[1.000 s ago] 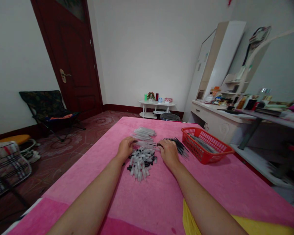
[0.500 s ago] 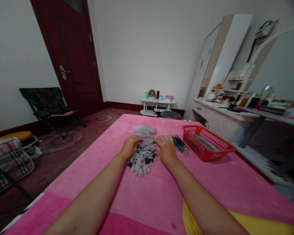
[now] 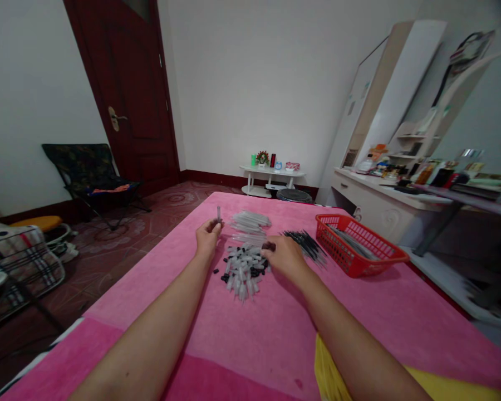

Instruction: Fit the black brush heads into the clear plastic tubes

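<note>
My left hand is closed around a clear plastic tube, which stands upright above its fingers. My right hand has its fingers curled together at the right side of a heap of small translucent pieces. Something dark shows at its fingertips, too small to name. Small black pieces are mixed into the heap. Behind it lies a stack of clear plastic tubes. Thin black sticks, like pen refills, lie just beyond my right hand.
A red plastic basket holding long thin sticks stands at the right on the pink cloth. One loose black piece lies left of the heap. Yellow cloth lies under my right forearm. A dressing table stands beyond the basket.
My left hand has moved left, away from the heap, and the upright tube now shows in it. My right hand stays near the heap's right side. The view has shifted slightly.
</note>
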`<state>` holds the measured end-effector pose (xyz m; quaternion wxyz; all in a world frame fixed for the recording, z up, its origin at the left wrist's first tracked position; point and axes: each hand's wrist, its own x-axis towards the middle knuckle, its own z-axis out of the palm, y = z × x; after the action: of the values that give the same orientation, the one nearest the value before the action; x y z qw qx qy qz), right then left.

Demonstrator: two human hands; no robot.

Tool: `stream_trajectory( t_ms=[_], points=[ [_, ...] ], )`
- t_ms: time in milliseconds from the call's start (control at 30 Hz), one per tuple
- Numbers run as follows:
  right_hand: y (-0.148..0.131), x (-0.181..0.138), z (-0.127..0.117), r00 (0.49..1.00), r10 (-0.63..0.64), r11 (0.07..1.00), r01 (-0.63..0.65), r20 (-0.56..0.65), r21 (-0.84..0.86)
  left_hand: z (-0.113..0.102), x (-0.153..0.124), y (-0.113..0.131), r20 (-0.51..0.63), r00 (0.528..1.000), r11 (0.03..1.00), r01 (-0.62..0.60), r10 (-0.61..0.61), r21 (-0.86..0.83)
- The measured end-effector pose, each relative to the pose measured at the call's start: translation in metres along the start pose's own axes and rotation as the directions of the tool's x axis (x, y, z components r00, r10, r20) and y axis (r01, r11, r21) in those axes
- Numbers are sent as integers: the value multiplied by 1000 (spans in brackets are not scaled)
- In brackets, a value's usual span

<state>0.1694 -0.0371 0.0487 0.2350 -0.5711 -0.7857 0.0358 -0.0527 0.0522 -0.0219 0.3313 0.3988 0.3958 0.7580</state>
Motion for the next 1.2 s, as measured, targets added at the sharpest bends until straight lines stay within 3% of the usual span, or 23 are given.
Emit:
stream_trajectory(
  t_ms=[67,133,367,633,767,867,933,1000,1100,1200],
  points=[
    [-1,-2,0,992,34,997,-25,125,-73,1,-1,0,28,1000,1000,-13,13,17],
    [-4,-5,2,984,53,987,-26,172,-157,3,-3,-1,68,997,998,-34,31,45],
    [-6,-8,14,975,96,957,-36,199,-288,8,-8,-3,195,979,979,-102,66,178],
    [-10,-12,13,977,95,956,-37,190,-292,14,-17,-5,399,909,903,-268,121,335],
    [-1,-7,12,985,93,985,-70,144,-158,14,-19,-4,473,867,857,-359,159,371],
    [12,3,15,990,129,974,-138,63,179,12,-19,-6,508,845,831,-397,165,390],
    [20,10,18,981,193,843,-168,4,511,11,-20,-7,543,823,818,-424,169,389],
    [25,14,22,967,253,624,-140,-29,769,11,-21,-7,581,795,799,-459,175,387],
    [28,15,26,958,288,374,-98,-15,922,13,-24,-4,621,759,758,-519,196,395],
    [29,13,29,947,321,285,-121,25,951,15,-27,1,653,728,718,-568,210,402]
  ],
)
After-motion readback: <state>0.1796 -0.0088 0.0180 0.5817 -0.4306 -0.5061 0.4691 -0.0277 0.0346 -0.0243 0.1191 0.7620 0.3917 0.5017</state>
